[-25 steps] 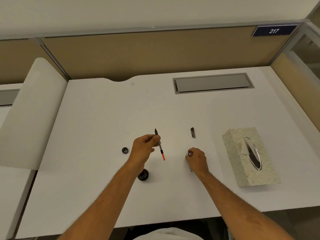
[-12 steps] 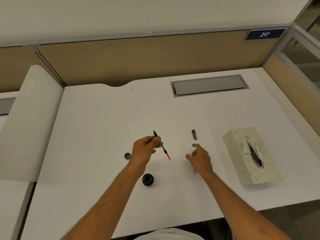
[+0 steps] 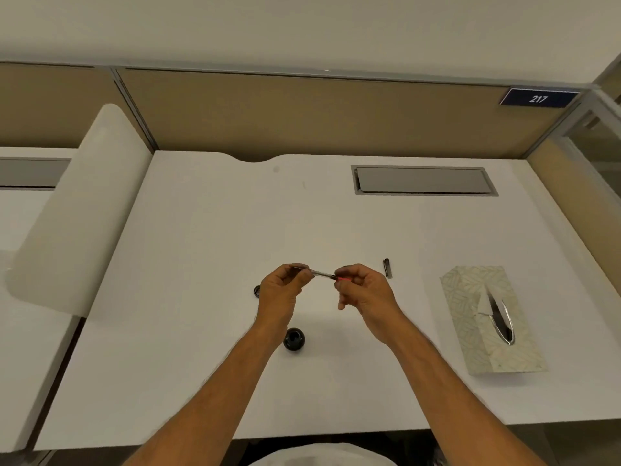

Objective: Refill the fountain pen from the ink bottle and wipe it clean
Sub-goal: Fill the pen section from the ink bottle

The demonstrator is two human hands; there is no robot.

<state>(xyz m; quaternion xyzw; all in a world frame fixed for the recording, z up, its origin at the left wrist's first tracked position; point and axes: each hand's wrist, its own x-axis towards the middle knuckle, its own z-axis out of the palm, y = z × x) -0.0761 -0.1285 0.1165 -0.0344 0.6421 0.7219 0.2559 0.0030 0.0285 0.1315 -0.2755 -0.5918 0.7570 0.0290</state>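
Note:
My left hand [image 3: 279, 292] and my right hand [image 3: 364, 294] hold the fountain pen's inner part [image 3: 322, 274] level between them, above the white desk [image 3: 201, 364]. The left fingers pinch its dark nib end. The right fingers pinch its red-tipped end. The open black ink bottle [image 3: 294, 339] stands on the desk just below my left wrist. Its small black lid [image 3: 257, 290] lies to the left of my left hand. The dark pen cap [image 3: 387, 267] lies to the right of my right hand. The pen's barrel is not visible.
A patterned tissue box [image 3: 470, 297] with a tissue sticking out sits at the right of the desk. A grey cable hatch [image 3: 423, 179] is set into the desk's far side. Tan partition panels close off the back and the right.
My right hand left the silvery pen part on the desk, rose and took hold of the red end of the piece in my left hand. That piece has turned level.

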